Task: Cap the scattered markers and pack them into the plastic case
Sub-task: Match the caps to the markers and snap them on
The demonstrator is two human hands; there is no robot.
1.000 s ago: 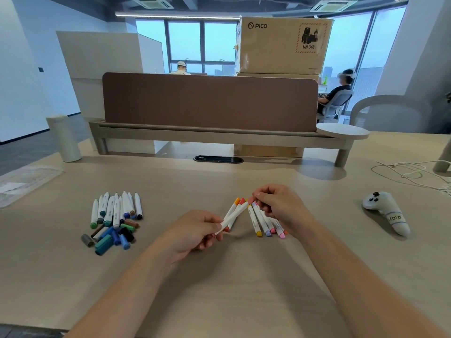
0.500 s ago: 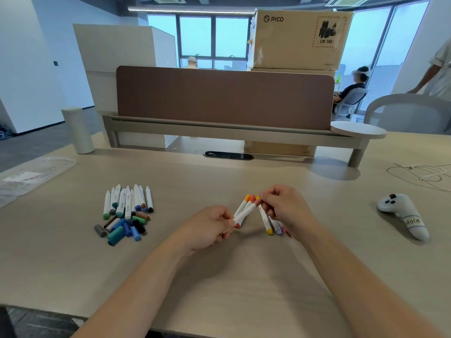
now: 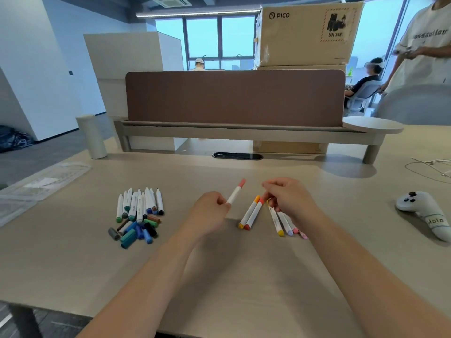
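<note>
My left hand [image 3: 210, 211] grips the lower end of a white marker with a salmon cap [image 3: 236, 192], which points up and away from me. Two capped markers, orange and red [image 3: 251, 212], lie on the desk just right of it. My right hand [image 3: 289, 198] hovers with curled fingers over several more capped markers [image 3: 284, 223]; whether it pinches one of them I cannot tell. Left of centre lies a row of uncapped white markers [image 3: 139, 203] with a heap of loose caps [image 3: 136, 231] in front of it. The clear plastic case [image 3: 36, 184] rests at the desk's left edge.
A white game controller [image 3: 424, 213] lies at the right, with a white cable [image 3: 432, 165] behind it. A white cylinder [image 3: 91, 136] stands at the back left beside a brown divider [image 3: 234, 97] on a shelf. A person [image 3: 424, 45] stands at the far right.
My left hand has pulled the salmon-capped marker away from my right hand, and it now points up. The orange and red markers now lie on the desk. A person came into view at right.
</note>
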